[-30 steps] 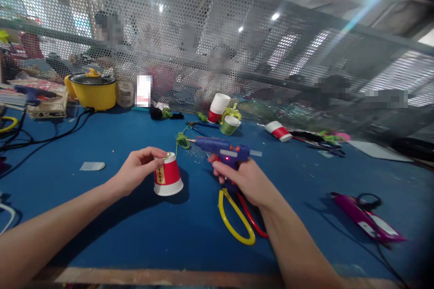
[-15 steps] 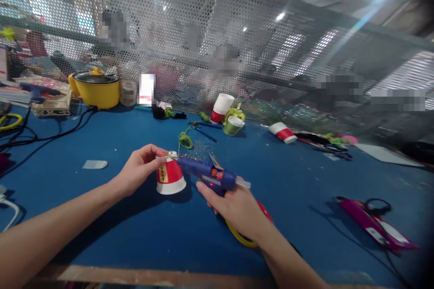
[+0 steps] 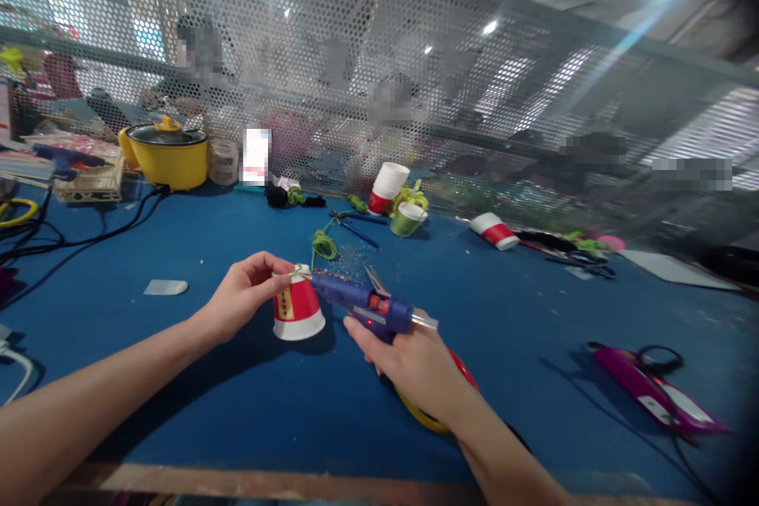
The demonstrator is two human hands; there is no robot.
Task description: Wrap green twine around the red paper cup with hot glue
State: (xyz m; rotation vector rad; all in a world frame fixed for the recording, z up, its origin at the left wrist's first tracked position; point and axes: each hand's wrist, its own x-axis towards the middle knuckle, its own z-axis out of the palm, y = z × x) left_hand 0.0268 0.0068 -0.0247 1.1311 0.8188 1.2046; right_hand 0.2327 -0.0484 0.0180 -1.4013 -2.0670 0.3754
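A red and white paper cup [image 3: 302,307] stands upside down over the blue table. My left hand [image 3: 246,292] is closed at its upturned base, thumb and fingers pinching there, where a bit of green yarn lies. In my right hand [image 3: 415,360] is a blue hot glue gun [image 3: 361,304], its red light lit and a clear glue stick poking out behind. The gun's nozzle points left, at the edge of the cup's base; whether it touches is too small to tell. A loose coil of green yarn [image 3: 323,245] rests just behind the cup.
Yellow-handled scissors or a similar ring shape [image 3: 424,413] lie under my right wrist. A purple power strip [image 3: 646,387] with cords is at the right. Behind stand stacked cups [image 3: 388,186], a green-wrapped cup [image 3: 408,219], a tipped cup [image 3: 495,232] and a yellow pot [image 3: 169,158] beside a mesh screen.
Almost nothing differs. Both hands, the cup and the glue gun keep the same positions, with only a very slight shift of the view.
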